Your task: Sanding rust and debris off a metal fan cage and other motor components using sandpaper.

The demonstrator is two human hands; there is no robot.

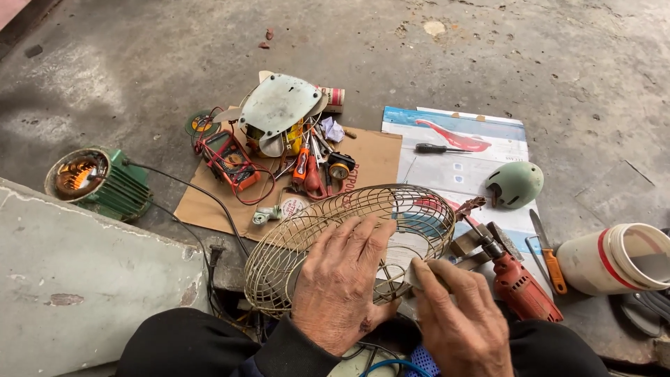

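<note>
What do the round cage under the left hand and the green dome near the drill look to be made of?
The fan guard looks like thin metal wire with a dull, yellowed finish: see-through ribs and rings, the left hand pressing on it. The green dome looks like moulded plastic, smooth and slightly glossy, though painted metal can't be ruled out.

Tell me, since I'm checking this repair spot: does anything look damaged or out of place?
Yes. The wire fan guard under the left hand looks bent and rusty, off any fan. The green motor lies bare on its side.
</note>
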